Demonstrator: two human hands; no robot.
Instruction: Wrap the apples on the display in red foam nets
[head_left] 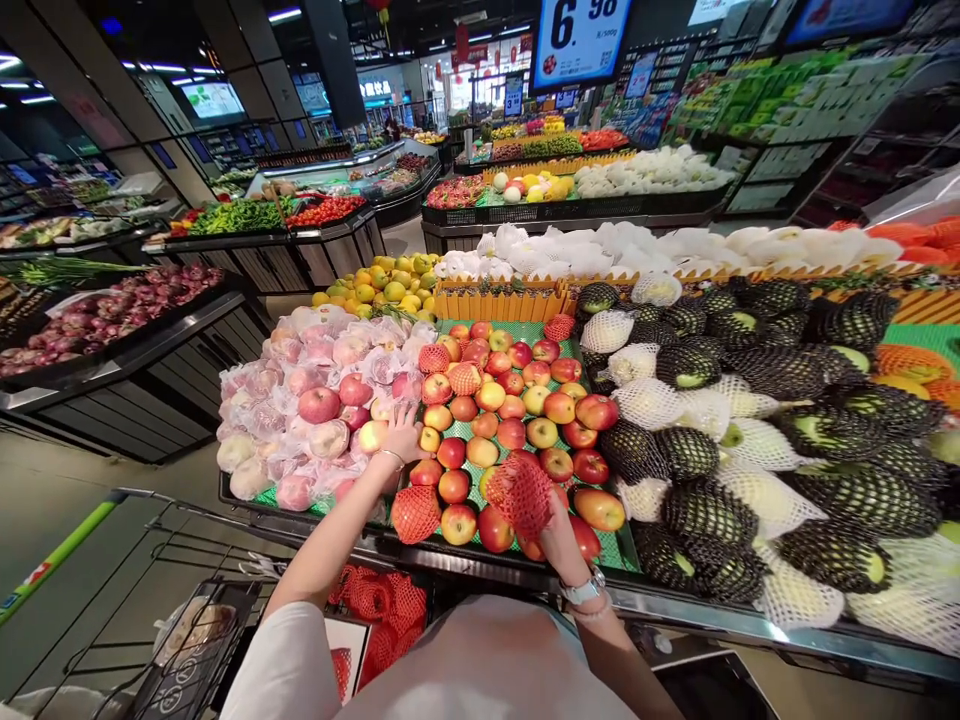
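So, one red mesh net (523, 492) is over the near part of the apple tray (619, 556), gripped in the right hand (553, 535) with its fingers curled round it; can't tell if there's an apple inside. The left hand (405, 438) is at the tray's left edge, against the fruit, and I can't tell whether its fingers are gripping anything. One watch (583, 588) on the right wrist, btw.

In the tray I count four other red-netted apples (416, 515) – one near, three far – plus loose apples (482, 452), dozens, too many to count exactly. Left of the tray: one heap of wrapped fruit (352, 350). Right of it: one pile of black- and white-netted fruit (709, 510). Below its front edge: a bunch of spare red nets (386, 600), overlapping, so no count.
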